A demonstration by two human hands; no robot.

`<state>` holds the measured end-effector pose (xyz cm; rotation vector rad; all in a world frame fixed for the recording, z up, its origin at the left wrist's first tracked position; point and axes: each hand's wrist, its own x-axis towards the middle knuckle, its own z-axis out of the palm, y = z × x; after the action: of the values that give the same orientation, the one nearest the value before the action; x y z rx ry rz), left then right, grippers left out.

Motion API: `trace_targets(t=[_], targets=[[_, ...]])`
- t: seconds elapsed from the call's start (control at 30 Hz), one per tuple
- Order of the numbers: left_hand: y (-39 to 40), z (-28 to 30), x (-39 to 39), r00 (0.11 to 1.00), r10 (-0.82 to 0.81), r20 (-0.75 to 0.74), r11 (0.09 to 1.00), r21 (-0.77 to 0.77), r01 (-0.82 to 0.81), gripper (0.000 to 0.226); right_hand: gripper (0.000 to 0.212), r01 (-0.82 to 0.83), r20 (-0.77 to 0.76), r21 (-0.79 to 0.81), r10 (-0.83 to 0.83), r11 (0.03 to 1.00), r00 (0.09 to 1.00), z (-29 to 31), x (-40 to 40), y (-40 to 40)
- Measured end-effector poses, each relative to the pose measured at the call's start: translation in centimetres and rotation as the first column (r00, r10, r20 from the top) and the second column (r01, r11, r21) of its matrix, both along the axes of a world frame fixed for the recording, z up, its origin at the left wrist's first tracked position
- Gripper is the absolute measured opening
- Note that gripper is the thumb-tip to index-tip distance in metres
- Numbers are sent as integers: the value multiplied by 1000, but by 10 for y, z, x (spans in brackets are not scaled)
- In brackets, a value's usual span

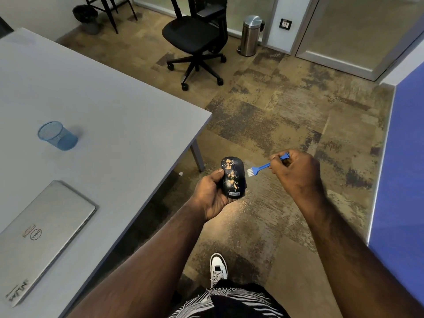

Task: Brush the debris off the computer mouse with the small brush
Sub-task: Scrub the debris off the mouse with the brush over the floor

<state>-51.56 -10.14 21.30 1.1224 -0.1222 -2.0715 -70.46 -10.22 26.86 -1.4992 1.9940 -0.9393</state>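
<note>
My left hand (210, 196) holds a dark computer mouse (232, 177) in the air beside the table corner, thumb on its left side. Orange-tan crumbs of debris (230, 173) lie scattered along the mouse's top. My right hand (296, 171) pinches the handle of a small blue brush (260, 167). Its white bristles point down and left, just to the right of the mouse, a small gap away from it.
A grey table (103, 115) fills the left side, carrying a blue mesh cup (57, 136) and a closed silver laptop (39, 237). A black office chair (195, 42) and a steel bin (250, 35) stand further back. A blue partition (403, 168) rises on the right. My shoe (218, 268) is below.
</note>
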Motion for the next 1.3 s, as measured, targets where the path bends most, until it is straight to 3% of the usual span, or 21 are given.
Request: trace_targets(t=[0.17,0.33,0.47,0.53,0.63,0.8,0.97,1.1,1.3], targets=[[-1,-2,-1,1000,-7,9,1000,-26,8,43,12,-54,127,-32,58,998,990,3,5,5],[-1,-2,2,1000,12,-23,1000,-15,-12,37,17,-6,-13,-3,6,1000,1000,-1,-2,7],[-1,-2,1,1000,8,-24,1000,-21,-8,37,10,-59,163,-39,65,997,985,2,2,13],[0,0,-1,1000,1,-19,1000,-27,-1,38,7,-106,146,-49,113,993,983,-1,5,16],[1,1,-1,1000,-2,-23,1000,-31,2,37,14,-39,55,-47,41,998,998,-4,-1,13],[1,1,0,999,-2,-32,1000,-30,1,37,9,-36,196,-68,49,997,979,0,-1,13],[4,3,-3,999,-13,-31,999,-31,12,36,17,10,138,-57,-2,998,990,-6,-1,7],[5,3,-2,999,-20,-29,999,-36,19,36,13,15,227,-68,1,998,974,-6,1,4],[6,4,-1,999,-35,-15,999,-36,34,33,18,55,155,-59,-45,997,987,-11,0,-2]])
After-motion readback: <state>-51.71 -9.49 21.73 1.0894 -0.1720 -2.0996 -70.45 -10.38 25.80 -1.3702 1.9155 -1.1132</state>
